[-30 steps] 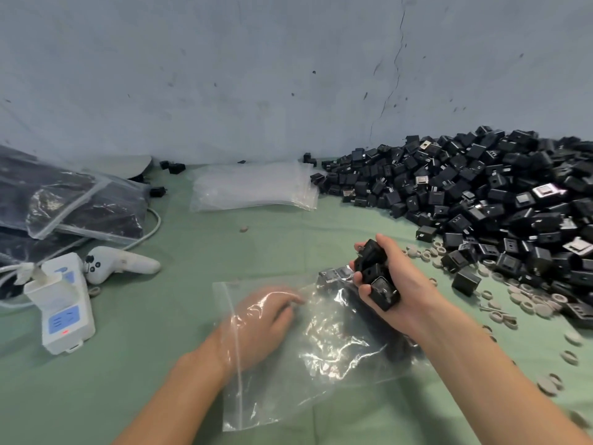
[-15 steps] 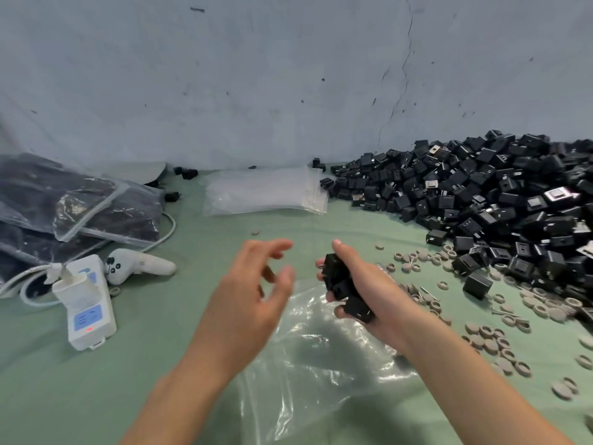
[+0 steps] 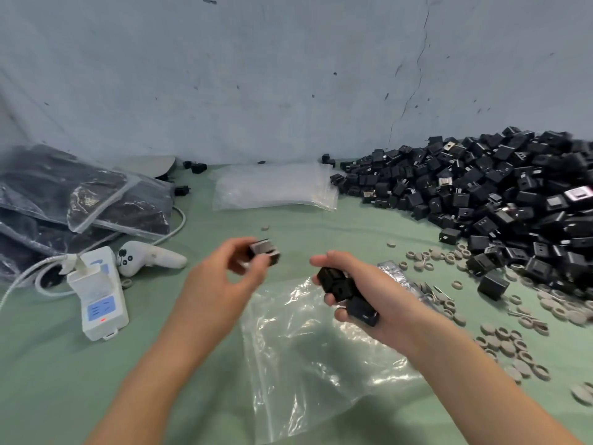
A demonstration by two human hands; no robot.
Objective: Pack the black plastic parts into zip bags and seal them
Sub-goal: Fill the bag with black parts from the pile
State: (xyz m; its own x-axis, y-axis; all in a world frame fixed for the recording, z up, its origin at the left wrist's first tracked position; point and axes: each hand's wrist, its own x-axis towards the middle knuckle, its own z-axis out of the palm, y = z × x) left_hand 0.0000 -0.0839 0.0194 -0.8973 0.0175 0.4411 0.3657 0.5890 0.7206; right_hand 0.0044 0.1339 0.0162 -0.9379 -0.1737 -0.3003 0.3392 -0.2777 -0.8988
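Black plastic fills the right hand (image 3: 369, 293), whose fingers curl round a small stack of black parts (image 3: 348, 295), three or so, pressed against the palm; the left hand (image 3: 221, 284) pinches a single black part (image 3: 264, 252) between thumb and fingertips, its pale face turned toward the camera, held a little apart from the right hand and above the table. Under and between both hands lies a clear zip bag (image 3: 314, 358), flat and crumpled on the green table cover (image 3: 64, 380); whether its mouth is open cannot be told; the hands do not touch it. Just beyond the right hand sits a small silvery packet (image 3: 393, 273), partly hidden by the wrist; around it and to the right are scattered grey rings and discs (image 3: 500, 335). Further right, a big pile of black parts (image 3: 487, 200) heaps up against the wall (image 3: 288, 75), with a few strays at its near edge. Behind the hands, near the wall, lies a stack of unused clear bags (image 3: 272, 191). To the left stand a white power strip (image 3: 98, 293) with a plug in it and a white controller (image 3: 150, 256) just beside it, a white cable (image 3: 175, 224) looping behind; beyond them, filled bags of black parts (image 3: 80, 203) lie overlapping at the left edge.
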